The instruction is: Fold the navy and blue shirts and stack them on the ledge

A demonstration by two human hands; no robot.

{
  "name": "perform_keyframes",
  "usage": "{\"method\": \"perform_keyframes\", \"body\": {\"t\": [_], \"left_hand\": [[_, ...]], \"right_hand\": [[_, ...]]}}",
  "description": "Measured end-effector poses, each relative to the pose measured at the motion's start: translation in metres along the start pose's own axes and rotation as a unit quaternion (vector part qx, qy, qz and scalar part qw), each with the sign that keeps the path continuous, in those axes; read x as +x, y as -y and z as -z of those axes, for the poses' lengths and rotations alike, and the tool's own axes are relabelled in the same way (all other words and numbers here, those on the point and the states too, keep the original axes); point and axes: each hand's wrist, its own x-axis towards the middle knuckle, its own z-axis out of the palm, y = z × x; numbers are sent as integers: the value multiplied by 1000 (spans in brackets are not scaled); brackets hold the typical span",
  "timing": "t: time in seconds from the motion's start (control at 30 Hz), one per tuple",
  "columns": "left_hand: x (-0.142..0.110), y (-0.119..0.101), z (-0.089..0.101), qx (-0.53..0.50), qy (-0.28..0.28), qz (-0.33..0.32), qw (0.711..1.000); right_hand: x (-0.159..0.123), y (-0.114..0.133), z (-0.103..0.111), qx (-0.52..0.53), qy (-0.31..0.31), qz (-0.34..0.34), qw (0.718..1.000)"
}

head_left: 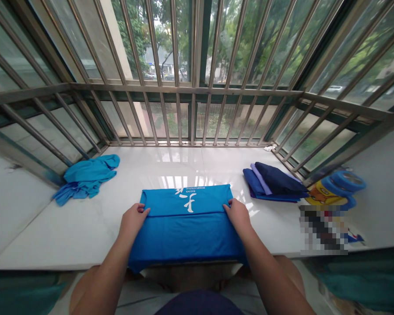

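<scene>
Head view, looking forward and down at a window ledge:

- The bright blue cotton T-shirt (185, 236) lies folded in the middle of the ledge, close to the near edge, and its lower part hangs a little over this edge. A fold line runs across it, and the white printed logo (186, 202) on the far part appears upside down.
- It seems soft and light, so it will bend easily and will not hold its shape by itself. The best place to take hold is probably the two sides of the fold, where both hands are now.
- The left hand (134, 220) lies on the left end of the fold, and the right hand (238, 215) lies on the right end. Both sets of fingers (141, 210) rest on the cloth, slightly apart from each other — I cannot tell if they pinch it or only press on it.
- The white polished stone surface (190, 164) under the shirt looks smooth, so the cloth may slide a little.
- To the left lies a crumpled blue cloth (88, 177); to the right is a stack of folded navy and blue clothes (276, 186), near but not touching the shirt.
- Further right are blue tape rolls (346, 183), a yellow printed package (321, 195) and a pixelated object (323, 229) — none stands between the hands.
- Steel window bars (184, 113) close the far side.
</scene>
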Motion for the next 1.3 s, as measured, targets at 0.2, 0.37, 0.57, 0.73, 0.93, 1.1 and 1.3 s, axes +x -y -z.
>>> {"method": "perform_keyframes", "body": {"t": [0.2, 0.37, 0.57, 0.73, 0.93, 1.1, 1.3], "left_hand": [[3, -5, -1, -112, 32, 35, 993], [0, 1, 2, -138, 34, 54, 988], [4, 9, 6, -57, 36, 28, 997], [0, 8, 11, 40, 12, -36, 998], [25, -18, 23, 115, 18, -165, 979], [73, -49, 29, 162, 100, -233, 954], [98, -69, 38, 215, 183, -215, 935]], "right_hand": [[16, 0, 9, 164, 77, -34, 983], [8, -8, 8, 239, 112, -78, 961], [7, -14, 5, 161, 95, -96, 978], [6, -16, 16, 21, 42, -19, 999], [27, 9, 32, -92, 14, 151, 984], [67, 35, 35, -160, 85, 241, 953], [100, 47, 42, -205, 135, 239, 939]]}}
